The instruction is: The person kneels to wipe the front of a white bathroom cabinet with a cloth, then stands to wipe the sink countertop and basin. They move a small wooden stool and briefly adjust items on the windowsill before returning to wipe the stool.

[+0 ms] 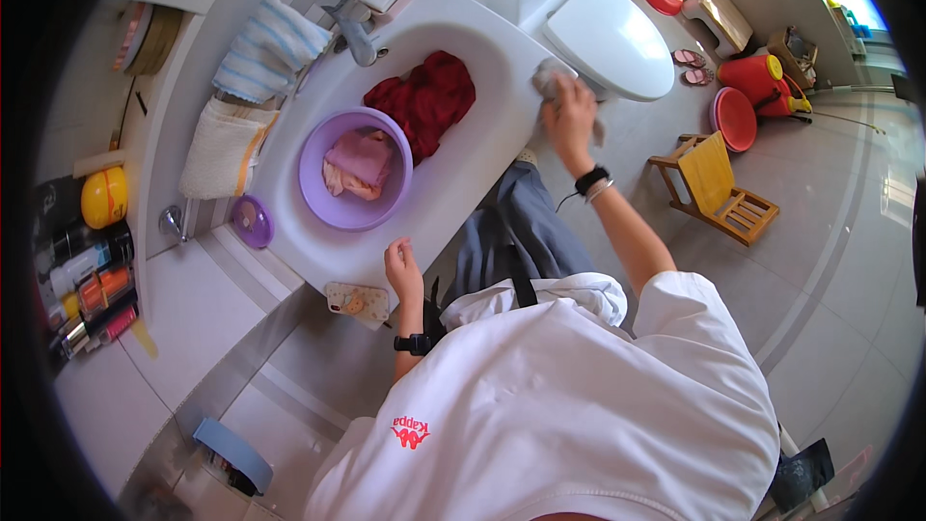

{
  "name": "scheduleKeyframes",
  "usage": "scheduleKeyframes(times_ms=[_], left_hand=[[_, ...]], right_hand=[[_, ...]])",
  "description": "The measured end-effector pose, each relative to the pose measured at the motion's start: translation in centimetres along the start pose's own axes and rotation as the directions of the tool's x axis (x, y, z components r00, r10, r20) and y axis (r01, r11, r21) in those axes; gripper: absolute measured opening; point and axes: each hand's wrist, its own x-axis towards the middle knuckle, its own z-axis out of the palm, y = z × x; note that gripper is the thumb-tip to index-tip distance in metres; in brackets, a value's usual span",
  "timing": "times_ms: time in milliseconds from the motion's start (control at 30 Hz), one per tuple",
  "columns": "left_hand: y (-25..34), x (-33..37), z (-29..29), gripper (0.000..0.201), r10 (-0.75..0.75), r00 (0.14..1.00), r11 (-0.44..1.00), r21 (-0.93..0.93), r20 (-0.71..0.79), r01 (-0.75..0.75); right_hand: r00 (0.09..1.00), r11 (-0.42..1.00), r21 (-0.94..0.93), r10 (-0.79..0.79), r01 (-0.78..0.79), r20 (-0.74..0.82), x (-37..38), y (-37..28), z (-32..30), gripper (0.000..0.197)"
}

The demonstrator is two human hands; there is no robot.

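My right hand (570, 123) is closed on a grey cloth (552, 77) at the bathtub's outer rim, beside the toilet. Part of the cloth shows on either side of the hand. Loosely curled, my left hand (403, 268) hovers by the near rim of the white bathtub (463, 207) with nothing visible in it. Inside the tub sits a purple basin (309, 178) with pink fabric (359, 159) in it. Dark red fabric (434, 101) lies bunched behind the basin.
A phone in a patterned case (358, 302) rests on the tub's near corner. Towels (270, 48) hang along the left wall near the faucet (349, 24). The toilet (612, 39) stands at the back right; a wooden folding chair (714, 178) and red basin (735, 120) are on the floor.
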Motion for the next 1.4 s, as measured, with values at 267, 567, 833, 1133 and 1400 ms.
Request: scheduleKeyframes(times_ms=[267, 567, 833, 1133, 1400], left_hand=[[5.1, 2.7, 5.5, 0.020, 0.339, 0.936, 0.922, 0.229, -0.096, -0.311], [5.4, 4.7, 10.7, 0.023, 0.391, 0.883, 0.851, 0.468, -0.259, -0.240], [4.2, 5.2, 11.3, 0.019, 0.233, 0.897, 0.892, 0.451, -0.376, -0.043], [4.6, 5.1, 11.4, 0.017, 0.190, 0.897, 0.891, 0.453, -0.398, 0.012], [4.6, 5.2, 11.3, 0.017, 0.233, 0.880, 0.877, 0.481, -0.413, -0.006]], right_hand=[[0.912, 0.992, 0.036, -0.124, 0.120, 0.391, -5.0, -4.3, 0.7, 0.059], [0.977, 0.986, -0.159, 0.079, -0.047, 0.198, 5.2, 2.9, 4.7, 0.054], [0.933, 0.938, -0.022, 0.345, -0.345, 0.098, 13.4, 9.2, 7.2, 0.040], [0.987, 0.982, 0.187, -0.002, -0.028, 0.160, 12.6, 10.3, 0.6, 0.048], [0.750, 0.931, 0.097, -0.343, 0.352, 0.565, 8.1, 3.9, 2.4, 0.067]])
